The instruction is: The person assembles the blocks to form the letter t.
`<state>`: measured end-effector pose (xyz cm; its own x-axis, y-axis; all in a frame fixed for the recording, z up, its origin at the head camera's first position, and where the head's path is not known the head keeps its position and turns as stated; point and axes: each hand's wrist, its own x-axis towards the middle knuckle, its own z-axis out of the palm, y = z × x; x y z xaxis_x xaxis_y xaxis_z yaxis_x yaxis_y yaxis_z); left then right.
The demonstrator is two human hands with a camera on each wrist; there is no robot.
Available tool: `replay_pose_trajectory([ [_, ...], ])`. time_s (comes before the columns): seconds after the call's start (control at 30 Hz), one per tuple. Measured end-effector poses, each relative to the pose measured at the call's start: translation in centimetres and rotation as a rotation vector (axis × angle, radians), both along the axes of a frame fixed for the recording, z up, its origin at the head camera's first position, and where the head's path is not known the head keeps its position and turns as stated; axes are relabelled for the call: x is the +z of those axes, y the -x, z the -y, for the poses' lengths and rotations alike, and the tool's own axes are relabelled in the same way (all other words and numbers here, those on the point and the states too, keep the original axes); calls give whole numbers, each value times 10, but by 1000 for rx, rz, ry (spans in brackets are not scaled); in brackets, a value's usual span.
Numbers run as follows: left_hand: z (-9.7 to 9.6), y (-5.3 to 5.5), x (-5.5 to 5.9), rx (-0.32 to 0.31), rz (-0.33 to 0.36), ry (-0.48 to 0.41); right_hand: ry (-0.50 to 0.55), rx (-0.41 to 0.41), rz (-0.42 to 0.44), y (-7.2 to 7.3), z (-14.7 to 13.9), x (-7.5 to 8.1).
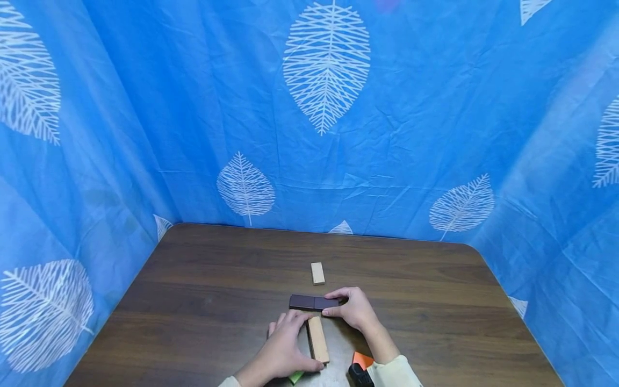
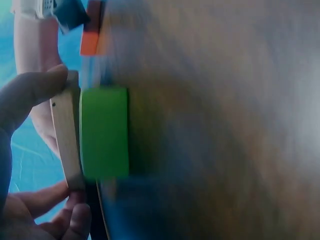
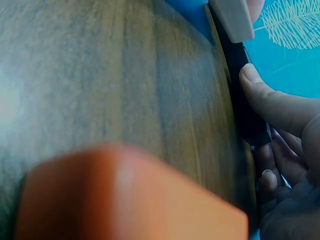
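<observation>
My left hand [image 1: 284, 346] grips a long light-wood block [image 1: 318, 339] by its two ends, thumb at the near end and fingers at the far end. In the left wrist view this wooden block [image 2: 66, 135] is tilted a little. Just beyond it, two dark blocks lie end to end in a row, a left dark block [image 1: 302, 302] and a right dark block [image 1: 326, 303]. My right hand [image 1: 357, 312] pinches the right one between thumb and fingers. The wooden block's far end is close to the dark row.
A small light-wood block [image 1: 317, 273] lies farther back on the brown table [image 1: 217, 279]. Close below my left hand is a green block [image 2: 105, 132]. An orange block [image 1: 361, 359] sits by my right wrist, partly hidden. A blue leaf-patterned cloth [image 1: 387, 177] surrounds the table.
</observation>
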<state>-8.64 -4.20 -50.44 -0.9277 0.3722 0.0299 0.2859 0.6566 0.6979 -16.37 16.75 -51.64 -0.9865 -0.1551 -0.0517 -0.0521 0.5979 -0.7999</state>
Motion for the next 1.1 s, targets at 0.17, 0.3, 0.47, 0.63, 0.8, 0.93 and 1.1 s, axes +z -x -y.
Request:
replay_pose_trajectory([
  [0.17,9,6,0,-41,-15,22,10,5,5,0,-1,0],
  [0.3,14,9,-2,-67,-21,30,13,1,15,0,-1,0],
  [0.47,16,11,-5,-84,8,24,14,-8,28,1,-1,-1],
  [0.63,17,11,-6,-82,23,20,15,-12,33,1,-1,-1],
  [0.8,17,10,-6,-74,-3,19,15,-7,22,1,-1,0],
  [0.93,17,10,-6,-70,-24,21,16,-1,18,0,-1,0],
  [1.1,17,11,-6,-63,-44,30,16,-15,34,0,0,0],
])
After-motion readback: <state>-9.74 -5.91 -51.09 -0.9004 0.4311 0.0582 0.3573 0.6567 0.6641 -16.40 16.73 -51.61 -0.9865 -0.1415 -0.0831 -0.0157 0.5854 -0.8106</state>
